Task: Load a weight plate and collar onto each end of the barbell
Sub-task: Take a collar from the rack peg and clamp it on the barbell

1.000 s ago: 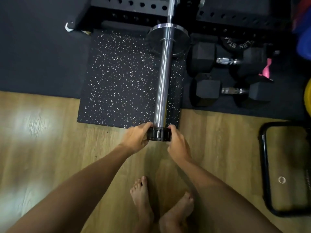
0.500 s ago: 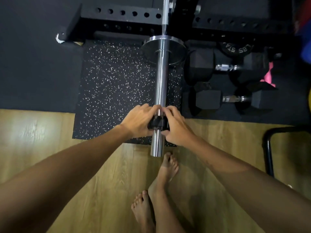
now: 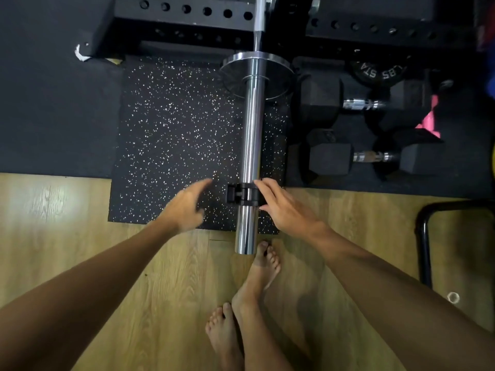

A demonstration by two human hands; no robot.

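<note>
1. The left hand (image 3: pixel 184 207) hangs open with its fingers spread, blurred, just left of the collar and apart from it; it grips nothing.
2. The black clamp collar (image 3: pixel 242 194) sits around the barbell sleeve (image 3: pixel 250 145), near the sleeve's free end and well short of the plate. A lever or latch juts from its left side; whether it is locked is hard to tell from here.
3. I would judge the collar light and stiff, likely plastic, and the chromed sleeve smooth and slippery, so the collar should slide easily once loose. Take it by its two flanks to push it along, then press the lever on the left.
4. The right hand (image 3: pixel 284 207) lies loose against the collar's right side, fingertips touching it and the sleeve, not clenched around either.
5. The silver weight plate (image 3: pixel 257 73) is already seated far up the sleeve, against the shoulder beside the black rack (image 3: pixel 187 14). It looks like solid metal, heavy and rigid; the rim is the place to hold it.
6. Count: one barbell end in view, one collar, one loaded plate. On the dark mat to the right lie two hex dumbbells (image 3: pixel 361 129) and one black lettered plate (image 3: pixel 380 72), partly hidden. Two bare feet stand on the wood floor (image 3: pixel 53 236).
</note>
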